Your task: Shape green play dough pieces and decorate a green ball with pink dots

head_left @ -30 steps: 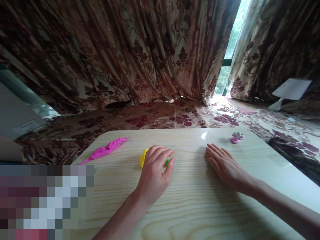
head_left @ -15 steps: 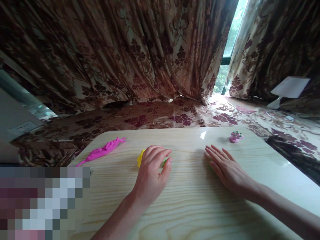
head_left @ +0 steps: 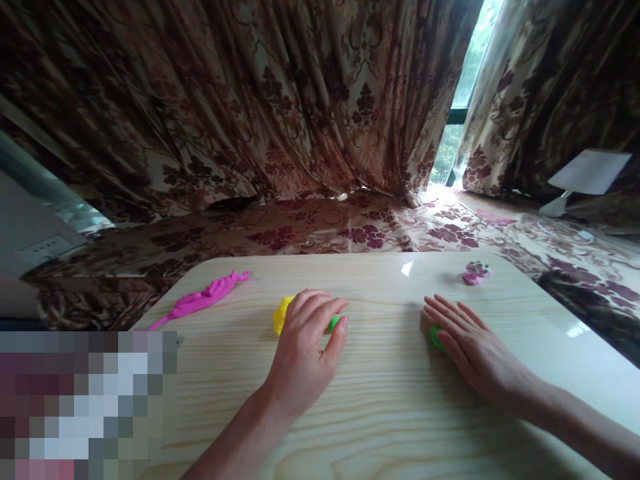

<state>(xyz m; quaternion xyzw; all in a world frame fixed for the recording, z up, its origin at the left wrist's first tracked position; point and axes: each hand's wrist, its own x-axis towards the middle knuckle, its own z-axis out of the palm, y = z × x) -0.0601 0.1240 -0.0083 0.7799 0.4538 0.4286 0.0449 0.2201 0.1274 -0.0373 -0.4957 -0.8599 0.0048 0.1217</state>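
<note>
My right hand (head_left: 465,337) lies flat with its fingers stretched out, palm down on a green piece of modelling clay (head_left: 437,337). Part of that piece shows at the left, below the fingers; the rest is covered. My left hand (head_left: 309,340) is loosely cupped above the table, thumb and forefinger apart. A small green lump of clay (head_left: 333,324) shows in the gap between them. Just left of its fingers sits a lumpy yellow piece of clay (head_left: 283,316), partly hidden behind the hand. I cannot see whether the hidden fingertips touch either lump.
A long pink clay figure (head_left: 203,301) lies at the left on the wood-grain table (head_left: 350,413). Toward the back right is a pink clay piece with green dots (head_left: 476,272). Beyond the table are a patterned cloth (head_left: 320,227), curtains (head_left: 300,100) and a white lamp (head_left: 590,172).
My right hand has shifted a little to the right, and more of the green clay beneath it shows. My left hand is almost unchanged; the green lump beside its thumb is more visible.
</note>
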